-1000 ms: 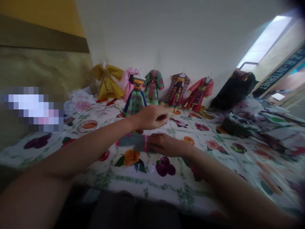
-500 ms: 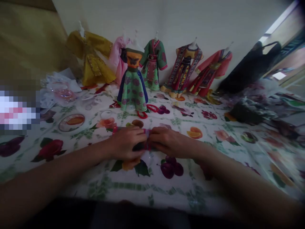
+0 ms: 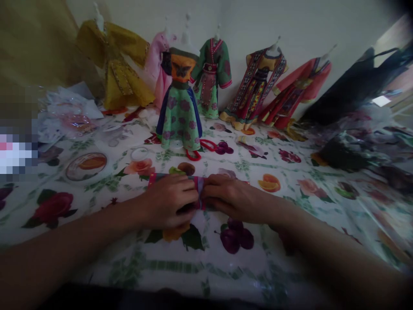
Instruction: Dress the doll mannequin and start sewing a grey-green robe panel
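On your side of the butterfly-bodice doll dress (image 3: 179,103), your left hand (image 3: 169,196) and right hand (image 3: 230,193) hold the pink-edged fabric (image 3: 199,189), fingers curled narrowly onto it, side by side, probably keeping it flat. Red loop handles (image 3: 194,159) lie by the dress's hem, seemingly within reach.

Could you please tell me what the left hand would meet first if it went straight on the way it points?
Most likely the right hand, which faces the left hand across a narrow gap where pink-edged cloth shows; exact depth is hard to judge from this single view.
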Available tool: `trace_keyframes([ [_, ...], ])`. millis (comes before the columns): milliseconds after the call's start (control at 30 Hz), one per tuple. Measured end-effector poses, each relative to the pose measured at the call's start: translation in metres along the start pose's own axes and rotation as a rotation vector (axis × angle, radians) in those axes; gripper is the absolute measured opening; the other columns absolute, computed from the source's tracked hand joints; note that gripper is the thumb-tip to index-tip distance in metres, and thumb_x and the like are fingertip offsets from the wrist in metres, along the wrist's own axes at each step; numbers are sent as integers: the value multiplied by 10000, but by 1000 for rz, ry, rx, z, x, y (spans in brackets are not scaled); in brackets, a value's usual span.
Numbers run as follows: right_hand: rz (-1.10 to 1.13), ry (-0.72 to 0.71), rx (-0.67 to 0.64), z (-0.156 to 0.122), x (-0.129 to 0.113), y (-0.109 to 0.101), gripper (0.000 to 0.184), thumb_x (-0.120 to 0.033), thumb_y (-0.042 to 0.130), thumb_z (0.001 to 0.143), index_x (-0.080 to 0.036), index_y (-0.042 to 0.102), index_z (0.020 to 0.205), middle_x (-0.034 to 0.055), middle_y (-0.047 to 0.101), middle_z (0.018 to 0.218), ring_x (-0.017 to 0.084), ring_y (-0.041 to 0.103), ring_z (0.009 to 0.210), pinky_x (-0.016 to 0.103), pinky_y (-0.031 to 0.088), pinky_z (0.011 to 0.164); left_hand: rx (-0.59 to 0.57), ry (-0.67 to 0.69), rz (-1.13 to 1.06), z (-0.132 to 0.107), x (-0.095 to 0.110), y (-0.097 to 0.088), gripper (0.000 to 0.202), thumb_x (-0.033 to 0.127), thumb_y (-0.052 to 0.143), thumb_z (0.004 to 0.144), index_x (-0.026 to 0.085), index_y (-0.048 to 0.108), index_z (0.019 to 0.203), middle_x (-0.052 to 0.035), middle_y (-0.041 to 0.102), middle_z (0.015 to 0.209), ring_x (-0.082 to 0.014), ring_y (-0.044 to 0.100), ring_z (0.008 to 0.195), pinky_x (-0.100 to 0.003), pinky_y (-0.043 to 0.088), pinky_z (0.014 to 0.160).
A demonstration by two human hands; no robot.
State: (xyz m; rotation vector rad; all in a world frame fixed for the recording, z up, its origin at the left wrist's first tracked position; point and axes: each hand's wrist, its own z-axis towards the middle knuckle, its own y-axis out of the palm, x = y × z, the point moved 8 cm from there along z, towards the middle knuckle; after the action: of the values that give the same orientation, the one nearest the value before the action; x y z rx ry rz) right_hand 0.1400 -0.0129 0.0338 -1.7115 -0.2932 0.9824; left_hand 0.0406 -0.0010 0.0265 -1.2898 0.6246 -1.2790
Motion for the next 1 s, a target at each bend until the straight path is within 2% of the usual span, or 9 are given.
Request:
trace_keyframes([
  [167, -4, -1, 18, 0, 2, 0, 162, -162, 492, 981, -158, 648, 1024, 88, 588, 1015, 196, 564, 945, 341, 457, 843, -12, 2, 29, 0, 4, 1, 130, 193, 520, 909, 185, 619, 825, -37, 616, 861, -185, 542, 822, -327, 416, 765],
  [300, 1, -12, 11, 0, 1, 0, 193, -137, 487, 974, -165, 649, 1075, 86, 588, 1019, 193, 562, 948, 338, 459, 852, -3, 19, 17, -1, 4, 1, 140, 175, 520, 890, 175, 621, 793, -36, 606, 819, -178, 534, 795, -320, 419, 745],
  [800, 15, 5, 8, 1, 3, 1, 179, -159, 485, 981, -160, 653, 1041, 95, 596, 1046, 194, 566, 958, 341, 460, 864, -52, 52, 67, -3, 10, 5, 157, 190, 482, 922, 184, 616, 839, -38, 633, 870, -201, 523, 833, -346, 387, 759],
  [1000, 16, -19, 83, -5, 0, -13, 207, -199, 453, 1003, -172, 632, 1105, 58, 617, 942, 160, 571, 832, 291, 453, 743, -35, 86, 104, -4, 17, 2, 131, 234, 531, 925, 184, 617, 841, -45, 653, 887, -208, 542, 832, -374, 388, 745],
])
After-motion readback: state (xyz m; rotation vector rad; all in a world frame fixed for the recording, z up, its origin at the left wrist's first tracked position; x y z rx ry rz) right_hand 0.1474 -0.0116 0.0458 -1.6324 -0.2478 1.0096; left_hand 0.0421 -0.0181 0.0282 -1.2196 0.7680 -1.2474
